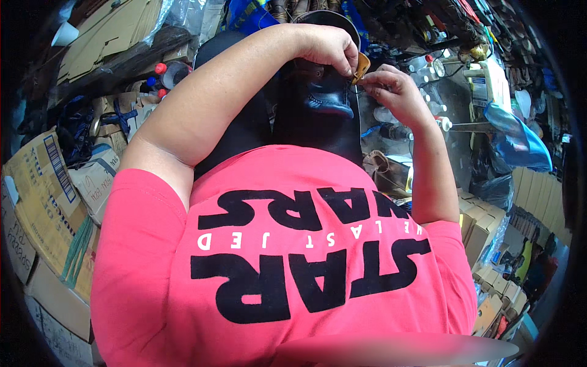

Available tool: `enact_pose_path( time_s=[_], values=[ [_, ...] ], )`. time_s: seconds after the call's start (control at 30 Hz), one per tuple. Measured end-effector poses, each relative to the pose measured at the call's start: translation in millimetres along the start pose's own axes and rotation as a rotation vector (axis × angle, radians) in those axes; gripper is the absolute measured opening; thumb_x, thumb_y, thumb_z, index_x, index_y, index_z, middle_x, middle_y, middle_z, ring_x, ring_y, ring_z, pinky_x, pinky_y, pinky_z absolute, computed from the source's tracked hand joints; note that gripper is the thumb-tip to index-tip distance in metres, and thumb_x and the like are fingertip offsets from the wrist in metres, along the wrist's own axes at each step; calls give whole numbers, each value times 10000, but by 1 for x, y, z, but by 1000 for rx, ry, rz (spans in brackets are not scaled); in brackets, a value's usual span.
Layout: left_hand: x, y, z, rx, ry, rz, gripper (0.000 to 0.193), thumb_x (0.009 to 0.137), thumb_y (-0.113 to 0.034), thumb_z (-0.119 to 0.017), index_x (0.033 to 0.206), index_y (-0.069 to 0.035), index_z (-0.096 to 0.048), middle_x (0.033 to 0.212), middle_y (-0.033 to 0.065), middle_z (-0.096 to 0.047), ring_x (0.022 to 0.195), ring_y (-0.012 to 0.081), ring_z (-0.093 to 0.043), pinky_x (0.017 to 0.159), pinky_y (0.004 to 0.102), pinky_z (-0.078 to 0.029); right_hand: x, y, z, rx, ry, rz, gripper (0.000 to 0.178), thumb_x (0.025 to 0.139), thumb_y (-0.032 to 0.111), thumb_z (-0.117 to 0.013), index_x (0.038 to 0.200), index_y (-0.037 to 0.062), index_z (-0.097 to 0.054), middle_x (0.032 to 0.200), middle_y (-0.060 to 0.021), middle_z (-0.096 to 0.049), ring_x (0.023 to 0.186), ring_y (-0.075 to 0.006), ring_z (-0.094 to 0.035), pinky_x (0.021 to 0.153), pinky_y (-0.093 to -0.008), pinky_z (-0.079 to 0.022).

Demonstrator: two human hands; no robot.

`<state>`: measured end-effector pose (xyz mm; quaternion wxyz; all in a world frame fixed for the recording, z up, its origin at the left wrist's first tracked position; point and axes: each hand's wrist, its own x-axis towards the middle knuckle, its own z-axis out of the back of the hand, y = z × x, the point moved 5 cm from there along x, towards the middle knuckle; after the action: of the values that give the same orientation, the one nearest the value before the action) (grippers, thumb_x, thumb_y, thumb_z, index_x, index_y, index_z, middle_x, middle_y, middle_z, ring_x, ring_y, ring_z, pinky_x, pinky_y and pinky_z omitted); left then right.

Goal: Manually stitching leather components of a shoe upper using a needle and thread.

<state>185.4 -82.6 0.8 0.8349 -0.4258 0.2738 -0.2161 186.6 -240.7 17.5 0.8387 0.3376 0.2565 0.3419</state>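
A dark, shiny leather shoe (330,98) with stitching near its lower end rests on my dark-trousered lap. Beside its upper right edge, a small tan leather piece (362,66) is held up. My left hand (333,50) reaches across from the left and pinches this piece between thumb and fingers. From the right, my right hand (397,93) brings its fingertips together at the lower edge of the same piece. Whether a thread or needle lies between those fingertips is too small to see. My left hand partly hides the shoe's upper part.
Cardboard boxes (52,205) are stacked on the left. Bottles with red caps (174,73) stand beyond my left arm, and several clear bottles (428,70) past my right hand. A brown boot (388,171) lies by my right forearm. A blue plastic bag (520,137) hangs further right.
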Motion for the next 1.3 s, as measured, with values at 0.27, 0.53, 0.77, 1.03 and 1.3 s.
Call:
enact_pose_path(
  time_s=[0.27,0.53,0.77,1.03,1.3],
  values=[
    [2,4,-2,-48,7,-23,201,765,-170,-666,924,-48,-672,789,19,-660,740,114,-575,747,277,-449,9,-1,6,19,0,85,221,777,-75,-594,940,43,-685,847,-36,-547,783,-123,-575,705,-238,-475],
    [2,3,-3,-72,15,-13,190,775,-168,-671,919,-44,-671,799,19,-663,742,111,-574,754,273,-445,5,4,5,-43,-10,60,153,804,-6,-619,934,37,-686,809,-57,-576,764,-117,-582,693,-250,-478],
    [4,6,-4,-101,48,-62,209,771,-152,-676,951,-48,-667,822,23,-663,760,117,-579,760,279,-446,13,-36,-8,443,133,-93,110,840,17,-627,948,8,-641,881,19,-568,840,-78,-550,789,-232,-436],
    [3,0,-2,41,27,-25,246,727,-128,-695,964,-69,-667,820,35,-665,757,134,-591,745,295,-461,20,-67,-19,723,262,-183,173,833,147,-676,978,54,-663,925,31,-628,915,-81,-544,854,-231,-408],
    [1,0,-3,48,0,2,244,720,-125,-699,954,-64,-668,800,50,-663,740,147,-596,729,302,-470,23,-58,-18,671,240,-137,138,825,94,-675,953,45,-660,907,24,-629,856,-66,-551,830,-226,-422]
  ],
)
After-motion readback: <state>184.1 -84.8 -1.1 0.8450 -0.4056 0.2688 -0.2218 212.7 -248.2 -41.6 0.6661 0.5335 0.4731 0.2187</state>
